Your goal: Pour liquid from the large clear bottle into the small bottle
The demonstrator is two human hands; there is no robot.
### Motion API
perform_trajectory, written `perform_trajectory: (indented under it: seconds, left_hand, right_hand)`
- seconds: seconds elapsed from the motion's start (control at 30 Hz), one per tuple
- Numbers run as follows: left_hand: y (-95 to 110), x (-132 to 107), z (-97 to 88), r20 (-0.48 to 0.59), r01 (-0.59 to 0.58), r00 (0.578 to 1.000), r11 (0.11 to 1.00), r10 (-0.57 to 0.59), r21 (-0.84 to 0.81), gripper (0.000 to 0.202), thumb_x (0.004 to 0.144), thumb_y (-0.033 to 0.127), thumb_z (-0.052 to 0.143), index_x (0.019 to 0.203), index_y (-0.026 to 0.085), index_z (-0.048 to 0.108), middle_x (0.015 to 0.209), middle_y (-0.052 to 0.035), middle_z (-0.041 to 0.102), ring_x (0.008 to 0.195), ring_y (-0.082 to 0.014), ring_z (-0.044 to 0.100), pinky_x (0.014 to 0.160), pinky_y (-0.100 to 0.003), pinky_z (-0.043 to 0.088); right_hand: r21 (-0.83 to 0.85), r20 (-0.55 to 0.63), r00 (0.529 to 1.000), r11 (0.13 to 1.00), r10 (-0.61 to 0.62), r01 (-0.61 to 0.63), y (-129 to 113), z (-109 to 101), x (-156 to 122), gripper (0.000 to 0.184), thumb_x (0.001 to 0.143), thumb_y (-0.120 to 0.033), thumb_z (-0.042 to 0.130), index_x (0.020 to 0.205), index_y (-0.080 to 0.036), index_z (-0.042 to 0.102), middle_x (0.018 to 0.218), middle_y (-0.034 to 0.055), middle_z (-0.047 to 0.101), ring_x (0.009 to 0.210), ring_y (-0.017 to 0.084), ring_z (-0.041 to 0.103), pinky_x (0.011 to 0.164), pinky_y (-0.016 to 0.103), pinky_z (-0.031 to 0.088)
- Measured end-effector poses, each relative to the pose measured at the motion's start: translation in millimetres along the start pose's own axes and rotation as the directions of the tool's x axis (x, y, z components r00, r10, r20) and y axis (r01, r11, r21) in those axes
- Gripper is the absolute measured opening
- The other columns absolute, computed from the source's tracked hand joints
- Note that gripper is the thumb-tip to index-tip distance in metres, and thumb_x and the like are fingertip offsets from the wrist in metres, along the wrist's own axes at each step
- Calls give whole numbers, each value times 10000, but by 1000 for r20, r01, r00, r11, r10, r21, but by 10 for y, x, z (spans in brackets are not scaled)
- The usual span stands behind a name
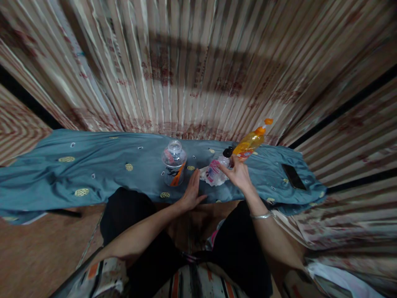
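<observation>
I am watching the left hand [191, 194] holding its fingers straight, thumb apart, beside the plastic packet [214, 174] lying on the teal cloth [102, 165]. The packet is seeming light, soft, perhaps slippery, its middle offering the surest hold; it is looking crumpled, clear and pink. The right hand [238, 174] is bending at its right end; whether pinching, I cannot tell.

A person in a pale, cream-toned top [198, 285] marked with orange blocks, dark vertical bars and small dark flecks, seen from above. The same pattern runs onto the left sleeve [105, 276], which ends near the elbow; the right sleeve [297, 283] is lost in shadow and blur. Plain black legwear [245, 248] covers 2 legs. The left hand [190, 194] and right hand [239, 174] are bare, with 1 slim, silver-coloured bracelet [260, 216] circling the right wrist.
</observation>
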State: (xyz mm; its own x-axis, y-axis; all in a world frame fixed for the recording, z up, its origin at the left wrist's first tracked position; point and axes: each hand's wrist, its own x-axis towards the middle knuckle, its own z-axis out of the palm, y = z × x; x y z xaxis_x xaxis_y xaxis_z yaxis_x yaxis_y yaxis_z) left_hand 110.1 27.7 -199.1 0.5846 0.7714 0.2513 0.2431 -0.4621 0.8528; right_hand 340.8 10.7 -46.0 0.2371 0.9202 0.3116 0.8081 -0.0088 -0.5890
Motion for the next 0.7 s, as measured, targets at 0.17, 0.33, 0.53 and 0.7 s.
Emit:
perform_trajectory:
  seconds: [0.17,0.33,0.53,0.7]
  left_hand:
    - [35,100,-11,-23,3,1000,999,-4,-47,1277,866,436,926,1806,229,87,1883,-288,184,1781,-461,173,1429,-731,131]
    - [87,207,-4,-73,53,996,993,-60,-102,1425,744,516,1008,1799,223,96,1872,-285,215,1770,-484,199,1430,-727,146]
    - [101,268,-54,-145,94,983,989,-111,-116,1459,683,534,1038,1781,178,146,1842,-289,280,1747,-497,254,1434,-710,170]
    - [59,331,-66,-170,91,980,991,-106,-96,1222,766,497,986,1719,157,301,1718,-259,480,1651,-476,430,1403,-719,263]
  right_hand:
    - [12,27,1000,1000,-15,14,-179,18,-15,555,862,-751,742,1120,-263,687,884,65,772,779,300,731,717,374,540]
    - [38,39,998,998,-47,46,-352,68,-133,519,865,-646,782,1216,-273,696,922,53,791,818,289,759,747,364,566]
    - [82,30,999,996,-19,16,-441,165,-227,556,858,-643,814,1255,-266,715,958,63,817,843,292,785,773,375,595]
    - [124,31,999,991,-43,39,-419,194,-208,639,841,-679,845,1336,-296,714,1035,80,844,903,325,809,812,423,634]
